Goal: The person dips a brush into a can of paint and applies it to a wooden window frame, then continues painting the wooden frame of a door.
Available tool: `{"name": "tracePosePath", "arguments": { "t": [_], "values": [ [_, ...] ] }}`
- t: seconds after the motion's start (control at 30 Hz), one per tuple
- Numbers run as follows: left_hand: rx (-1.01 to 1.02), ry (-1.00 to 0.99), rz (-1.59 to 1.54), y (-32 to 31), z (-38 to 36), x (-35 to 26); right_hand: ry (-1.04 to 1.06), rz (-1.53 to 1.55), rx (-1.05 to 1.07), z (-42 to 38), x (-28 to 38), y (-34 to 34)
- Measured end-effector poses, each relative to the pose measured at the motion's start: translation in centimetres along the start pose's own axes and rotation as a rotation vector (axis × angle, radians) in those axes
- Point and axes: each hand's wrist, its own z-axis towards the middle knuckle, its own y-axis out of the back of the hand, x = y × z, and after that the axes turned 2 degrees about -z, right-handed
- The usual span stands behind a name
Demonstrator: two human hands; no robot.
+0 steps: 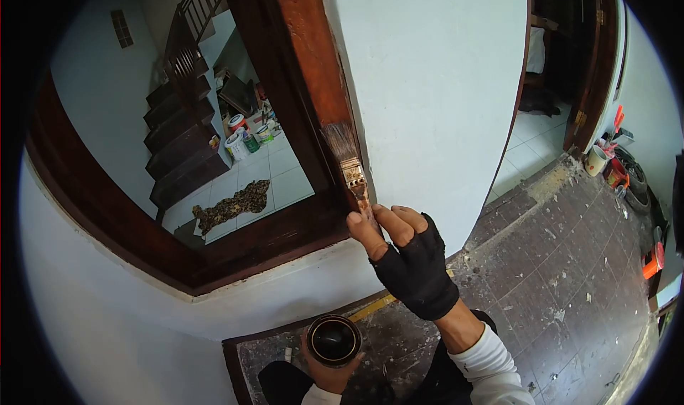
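Observation:
My right hand [410, 255], in a black fingerless glove, grips a paintbrush [351, 171] by its handle. The brush's dark bristles press against the reddish-brown wooden window frame [311, 56], beside the white wall. Above the bristles the wood looks lighter and more orange; lower down it is dark brown. Low in the view, my left hand [335, 375] is wrapped around a can [333, 339] of dark liquid, holding it upright near my knees.
White wall [434, 84] borders the frame on the right. Through the window stand a staircase [182, 131], several paint cans [236, 147] and a patterned mat [231, 207]. Buckets [596, 161] and other clutter line the right side of the paint-spotted tiled floor [541, 284], near an open doorway.

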Motion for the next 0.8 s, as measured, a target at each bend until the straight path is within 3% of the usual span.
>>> {"name": "tracePosePath", "arguments": {
  "t": [0.17, 0.43, 0.8],
  "values": [
    [0.038, -0.068, 0.151, 0.0, -0.2, -0.5, -0.028, 0.050, 0.031, -0.6, 0.2, 0.3],
    [0.031, 0.018, -0.048, -1.1, 0.4, -2.7, -0.048, 0.095, 0.061, -1.2, 0.2, 0.6],
    [0.065, 0.024, -0.067, -1.0, 0.1, -2.5, -0.146, 0.165, 0.048, -1.8, 0.8, 0.8]
  ]
}}
